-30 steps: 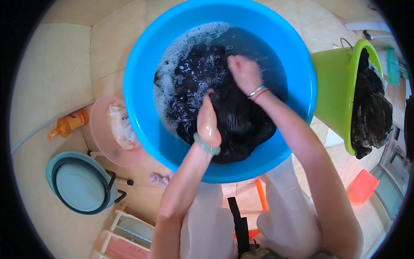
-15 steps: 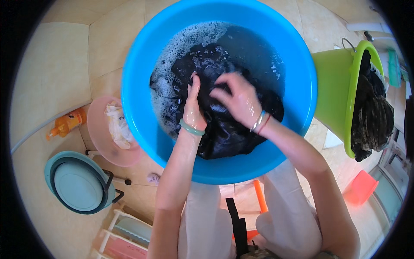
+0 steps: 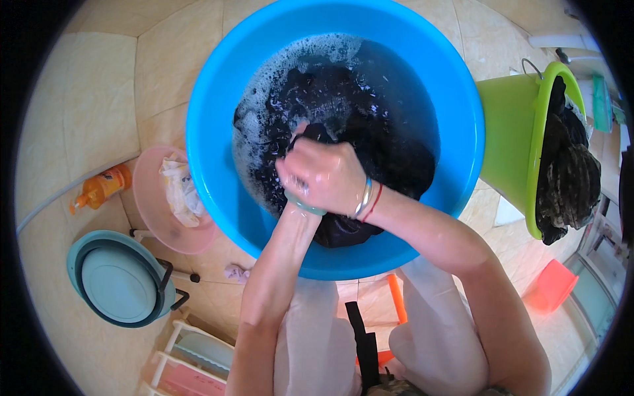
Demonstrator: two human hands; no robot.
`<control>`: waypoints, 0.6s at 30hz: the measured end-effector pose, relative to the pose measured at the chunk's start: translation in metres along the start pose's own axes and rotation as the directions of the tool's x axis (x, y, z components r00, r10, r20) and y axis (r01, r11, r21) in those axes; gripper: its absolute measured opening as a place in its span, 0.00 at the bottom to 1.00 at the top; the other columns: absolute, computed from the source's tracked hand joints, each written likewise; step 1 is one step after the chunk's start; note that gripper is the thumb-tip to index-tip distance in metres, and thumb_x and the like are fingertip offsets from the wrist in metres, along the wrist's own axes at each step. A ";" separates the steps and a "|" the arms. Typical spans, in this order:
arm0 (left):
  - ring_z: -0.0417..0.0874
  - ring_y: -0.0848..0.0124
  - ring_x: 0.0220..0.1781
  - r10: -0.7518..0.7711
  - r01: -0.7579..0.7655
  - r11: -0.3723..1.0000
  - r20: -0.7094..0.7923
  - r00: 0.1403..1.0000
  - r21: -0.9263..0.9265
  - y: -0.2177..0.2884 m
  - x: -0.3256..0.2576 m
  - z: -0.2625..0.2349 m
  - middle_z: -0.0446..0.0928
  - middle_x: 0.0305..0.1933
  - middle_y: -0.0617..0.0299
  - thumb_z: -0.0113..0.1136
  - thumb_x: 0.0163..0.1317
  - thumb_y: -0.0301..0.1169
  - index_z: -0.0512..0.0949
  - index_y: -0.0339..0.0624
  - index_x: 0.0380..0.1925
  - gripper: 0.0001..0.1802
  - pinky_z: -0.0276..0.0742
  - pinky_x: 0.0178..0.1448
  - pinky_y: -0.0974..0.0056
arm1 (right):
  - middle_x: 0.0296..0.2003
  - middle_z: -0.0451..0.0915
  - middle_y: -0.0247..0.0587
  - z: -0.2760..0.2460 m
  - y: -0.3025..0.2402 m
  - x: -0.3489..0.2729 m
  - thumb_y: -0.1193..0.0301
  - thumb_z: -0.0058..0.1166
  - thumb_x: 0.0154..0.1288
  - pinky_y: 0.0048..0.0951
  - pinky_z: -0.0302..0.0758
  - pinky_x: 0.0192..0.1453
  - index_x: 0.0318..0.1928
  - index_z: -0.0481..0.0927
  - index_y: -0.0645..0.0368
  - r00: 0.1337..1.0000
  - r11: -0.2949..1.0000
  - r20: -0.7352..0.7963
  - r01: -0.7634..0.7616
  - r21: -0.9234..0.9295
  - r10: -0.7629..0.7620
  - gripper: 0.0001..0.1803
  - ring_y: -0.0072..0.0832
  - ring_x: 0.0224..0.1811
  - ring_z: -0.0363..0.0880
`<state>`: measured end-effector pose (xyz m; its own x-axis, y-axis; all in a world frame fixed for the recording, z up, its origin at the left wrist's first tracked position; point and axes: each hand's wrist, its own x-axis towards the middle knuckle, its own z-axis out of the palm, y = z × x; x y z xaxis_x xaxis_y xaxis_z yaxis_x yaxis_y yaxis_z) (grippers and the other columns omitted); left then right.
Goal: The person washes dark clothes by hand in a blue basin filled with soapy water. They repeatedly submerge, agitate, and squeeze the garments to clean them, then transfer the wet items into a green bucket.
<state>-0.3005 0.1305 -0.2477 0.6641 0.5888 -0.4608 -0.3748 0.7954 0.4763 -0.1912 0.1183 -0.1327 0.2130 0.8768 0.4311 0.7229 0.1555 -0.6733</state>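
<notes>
A big blue basin (image 3: 456, 152) holds dark soapy water with a soaked black cloth (image 3: 396, 155) in it. My right hand (image 3: 323, 173) is closed in a fist over the cloth's near left part, and a bunched bit of black fabric stands up beside its knuckles. Underneath and against it lies my left hand (image 3: 299, 130); one fingertip shows past the fist, while its other fingers are hidden. A green bangle (image 3: 305, 203) circles the left wrist. White foam (image 3: 254, 132) gathers along the water's left and far edge.
At right, a lime-green bucket (image 3: 508, 125) lies tipped, with dark clothes (image 3: 568, 171) at its mouth. On the left are a pink basin (image 3: 152, 211) with white cloth, an orange bottle (image 3: 102, 188) and a teal folding basin (image 3: 119, 284). A red-pink container (image 3: 551, 287) stands lower right.
My right hand has swung left and toward me, from loosely spread fingers to a fist across the left hand. The left hand, stretched out before, is now mostly covered.
</notes>
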 end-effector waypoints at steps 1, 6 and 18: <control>0.77 0.74 0.52 -0.024 0.037 0.997 -0.206 0.978 0.062 0.011 -0.001 0.039 0.77 0.49 0.65 0.45 0.74 0.44 0.78 0.44 0.49 0.19 0.71 0.57 0.69 | 0.20 0.72 0.37 -0.007 0.020 0.005 0.71 0.59 0.57 0.33 0.73 0.20 0.22 0.74 0.56 0.990 0.981 0.075 0.132 -0.142 -0.122 0.10 0.32 0.21 0.77; 0.78 0.70 0.53 -0.108 0.146 0.989 -0.565 0.818 0.023 0.044 0.002 0.108 0.79 0.50 0.63 0.47 0.73 0.38 0.78 0.41 0.51 0.17 0.72 0.61 0.65 | 0.28 0.79 0.44 -0.002 0.102 -0.005 0.61 0.55 0.65 0.42 0.78 0.33 0.26 0.78 0.57 0.934 0.925 -0.036 -0.357 -0.134 0.355 0.14 0.43 0.32 0.81; 0.58 0.53 0.75 0.140 -0.267 -0.531 0.394 0.908 0.804 0.091 -0.033 0.082 0.63 0.71 0.53 0.74 0.46 0.43 0.75 0.52 0.59 0.37 0.50 0.74 0.46 | 0.30 0.78 0.43 -0.089 0.073 -0.068 0.72 0.59 0.60 0.37 0.75 0.39 0.30 0.80 0.59 0.763 0.803 0.318 -0.596 0.009 0.563 0.05 0.41 0.35 0.79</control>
<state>-0.3029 0.1718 -0.1278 0.8056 0.5897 -0.0562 0.5419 -0.6953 0.4721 -0.0945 0.0297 -0.1575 0.3600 0.9013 -0.2410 0.4479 -0.3935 -0.8028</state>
